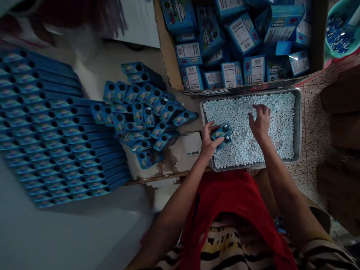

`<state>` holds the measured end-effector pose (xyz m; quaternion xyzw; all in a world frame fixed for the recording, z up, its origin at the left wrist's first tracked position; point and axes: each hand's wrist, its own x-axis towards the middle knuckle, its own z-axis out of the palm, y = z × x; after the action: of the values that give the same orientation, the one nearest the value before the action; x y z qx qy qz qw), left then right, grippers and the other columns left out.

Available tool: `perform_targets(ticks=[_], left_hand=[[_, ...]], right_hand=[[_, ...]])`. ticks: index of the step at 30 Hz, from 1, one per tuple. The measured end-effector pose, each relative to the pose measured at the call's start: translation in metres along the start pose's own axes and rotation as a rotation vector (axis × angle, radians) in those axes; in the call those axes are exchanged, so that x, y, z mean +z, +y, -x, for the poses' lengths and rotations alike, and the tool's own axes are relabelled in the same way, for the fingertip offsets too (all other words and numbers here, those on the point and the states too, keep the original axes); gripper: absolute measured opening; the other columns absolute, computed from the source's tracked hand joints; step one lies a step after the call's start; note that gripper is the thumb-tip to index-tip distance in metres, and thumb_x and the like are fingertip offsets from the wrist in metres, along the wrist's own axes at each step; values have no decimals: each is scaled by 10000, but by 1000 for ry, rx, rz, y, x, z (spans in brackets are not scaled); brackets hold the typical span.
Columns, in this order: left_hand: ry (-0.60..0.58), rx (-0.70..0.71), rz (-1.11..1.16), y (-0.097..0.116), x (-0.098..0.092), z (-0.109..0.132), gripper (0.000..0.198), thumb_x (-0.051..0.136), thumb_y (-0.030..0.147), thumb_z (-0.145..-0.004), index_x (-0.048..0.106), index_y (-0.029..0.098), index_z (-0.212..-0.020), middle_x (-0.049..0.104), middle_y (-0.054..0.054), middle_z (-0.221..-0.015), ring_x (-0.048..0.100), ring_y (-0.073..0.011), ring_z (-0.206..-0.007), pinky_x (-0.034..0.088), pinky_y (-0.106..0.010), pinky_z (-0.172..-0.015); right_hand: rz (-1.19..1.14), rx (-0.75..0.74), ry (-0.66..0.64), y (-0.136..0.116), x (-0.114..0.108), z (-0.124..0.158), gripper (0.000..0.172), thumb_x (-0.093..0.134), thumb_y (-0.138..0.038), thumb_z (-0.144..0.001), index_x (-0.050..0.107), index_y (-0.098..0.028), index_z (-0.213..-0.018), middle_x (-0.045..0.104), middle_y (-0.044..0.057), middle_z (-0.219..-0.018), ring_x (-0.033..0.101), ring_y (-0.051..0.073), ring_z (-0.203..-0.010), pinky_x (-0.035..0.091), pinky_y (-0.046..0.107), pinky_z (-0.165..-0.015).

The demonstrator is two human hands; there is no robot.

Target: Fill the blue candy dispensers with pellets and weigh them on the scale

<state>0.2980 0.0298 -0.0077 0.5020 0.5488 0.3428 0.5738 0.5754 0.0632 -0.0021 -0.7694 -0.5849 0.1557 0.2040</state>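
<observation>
A metal tray (297, 123) full of small pale blue and white candies (278, 123) lies in front of me. My left hand (209, 141) is closed around two small blue cartons (222, 135) with round holes, held over the tray's left part. Over the middle of the candies my right hand (260, 120) reaches palm down, fingers curled into the pile. Whether it holds candies is hidden.
A loose heap of blue cartons (146, 116) lies left of the tray. Further left, long rows of the same cartons (53, 131) are laid flat. A cardboard box (168, 56) of filled blue packs stands behind the tray. A teal bowl (341, 45) sits at the top right.
</observation>
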Motion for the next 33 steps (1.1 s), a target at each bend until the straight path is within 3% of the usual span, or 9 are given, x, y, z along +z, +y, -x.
perform_targets(ticks=[3, 5, 9, 11, 14, 18, 22, 27, 33], left_hand=[[69, -3, -106, 5, 6, -5, 476, 834, 446, -893, 701, 252, -1307, 747, -86, -1246, 733, -284, -1224, 587, -472, -1139], [75, 38, -185, 8, 8, -9, 442, 888, 471, -856, 764, 251, -1219, 718, -99, -1333, 682, -313, -1330, 537, -497, -1211], [11, -22, -126, 16, 5, -19, 612, 966, 454, -776, 749, 278, -1321, 655, -105, -1504, 639, -328, -1416, 538, -503, -1216], [-3, -72, -46, 18, 1, -25, 576, 956, 450, -779, 757, 264, -1286, 664, -104, -1511, 674, -319, -1375, 569, -487, -1177], [-1, -69, 4, 20, -5, -36, 529, 923, 493, -811, 764, 245, -1251, 691, -110, -1487, 698, -310, -1349, 587, -456, -1144], [-121, 32, -106, 18, -12, -53, 785, 997, 423, -710, 687, 249, -1410, 755, -100, -1366, 742, -296, -1230, 626, -405, -1033], [-115, 177, -358, 27, -10, -69, 404, 959, 258, -713, 789, 225, -1077, 789, -43, -1074, 754, -278, -1069, 602, -389, -1010], [-53, 241, -247, 63, -9, -71, 379, 934, 307, -774, 770, 237, -1108, 776, -19, -1113, 740, -225, -1051, 591, -327, -959], [-155, 159, -70, 85, 8, -66, 447, 963, 373, -753, 748, 236, -1119, 798, -25, -1139, 760, -208, -1032, 604, -323, -939]], right_hand=[[84, -62, -56, -13, 18, -23, 585, 692, -542, -1010, 628, -220, -1494, 500, 210, -1634, 393, 441, -1548, 354, 679, -1255], [111, -58, -80, -21, 26, -21, 656, 710, -592, -992, 616, -209, -1516, 483, 232, -1646, 384, 466, -1550, 342, 699, -1247], [56, 3, -134, -23, 27, 6, 466, 660, -490, -1021, 702, -187, -1373, 639, 227, -1401, 554, 416, -1352, 460, 622, -1148], [-42, 56, -151, -21, 23, 20, 348, 667, -448, -999, 739, -203, -1235, 684, 188, -1280, 623, 358, -1207, 528, 525, -1053], [-382, 322, -108, -19, 12, 34, 306, 733, -517, -911, 717, -237, -1034, 708, 73, -1000, 628, 229, -839, 551, 363, -767], [-1092, 717, -137, -17, -8, 40, 377, 780, -596, -832, 658, -248, -907, 555, -55, -652, 479, 122, -546, 364, 246, -487], [-1473, 831, -258, -14, -18, 42, 431, 819, -617, -777, 619, -241, -843, 646, -8, -694, 517, 117, -535, 399, 238, -430], [-1478, 932, -186, -33, -31, 52, 456, 900, -553, -702, 641, -224, -883, 641, -35, -681, 494, 69, -516, 345, 174, -421], [-1152, 691, -353, -63, -93, 59, 403, 922, -506, -735, 664, -225, -864, 619, -45, -672, 451, 72, -553, 329, 204, -509]])
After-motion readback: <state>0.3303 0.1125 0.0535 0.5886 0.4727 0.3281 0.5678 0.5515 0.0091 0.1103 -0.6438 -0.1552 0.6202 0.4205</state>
